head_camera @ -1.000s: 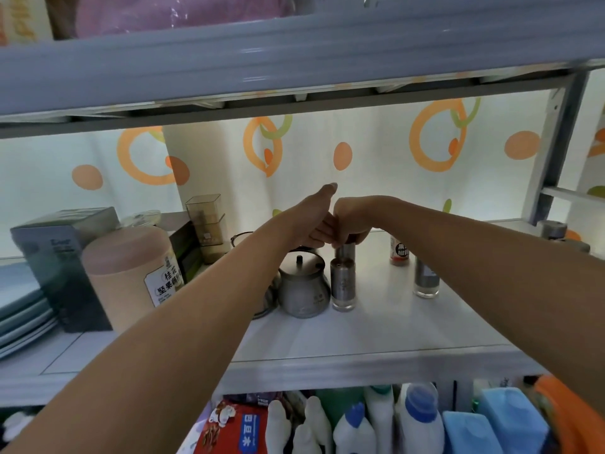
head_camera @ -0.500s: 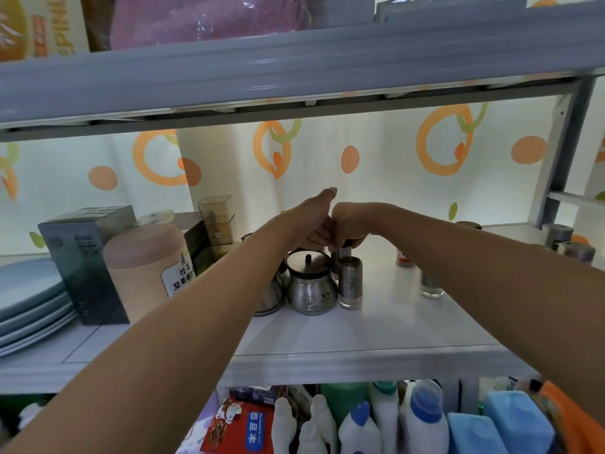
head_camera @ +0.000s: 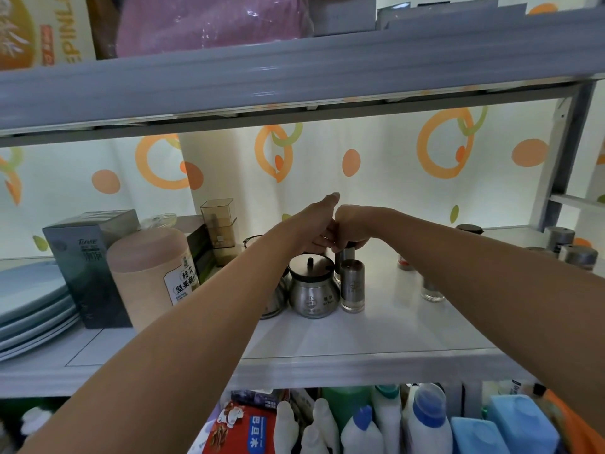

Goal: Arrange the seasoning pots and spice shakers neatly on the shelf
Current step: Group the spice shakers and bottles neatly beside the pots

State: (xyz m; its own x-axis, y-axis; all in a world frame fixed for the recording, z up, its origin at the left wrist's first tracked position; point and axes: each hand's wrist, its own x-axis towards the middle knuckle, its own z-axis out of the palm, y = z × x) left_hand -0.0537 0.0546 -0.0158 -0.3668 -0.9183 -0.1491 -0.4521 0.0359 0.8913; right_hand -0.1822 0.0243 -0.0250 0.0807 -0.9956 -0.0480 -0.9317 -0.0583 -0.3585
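Observation:
A round steel seasoning pot point(head_camera: 313, 293) with a knobbed lid stands mid-shelf, and a steel shaker point(head_camera: 352, 286) is right beside it. Behind these stands a second steel shaker point(head_camera: 344, 258), whose top my right hand point(head_camera: 352, 227) grips from above. My left hand point(head_camera: 319, 231) touches the right one, thumb raised and fingers curled down; what they hold is hidden. My left arm partly covers another steel pot point(head_camera: 273, 301). My right arm half hides a glass shaker point(head_camera: 432, 290) and a small red-labelled jar point(head_camera: 404, 263). Two steel shakers point(head_camera: 577, 257) stand far right.
On the white shelf point(head_camera: 360, 355), a pink canister point(head_camera: 150, 276), a dark box point(head_camera: 88, 267) and stacked blue plates point(head_camera: 29, 303) fill the left. The upper shelf's grey edge point(head_camera: 294, 77) hangs low overhead. Cleaning bottles point(head_camera: 422, 421) crowd the shelf below.
Both hands have stayed pressed together over the rear shaker. My view has shifted slightly; nothing on the shelf has visibly moved.

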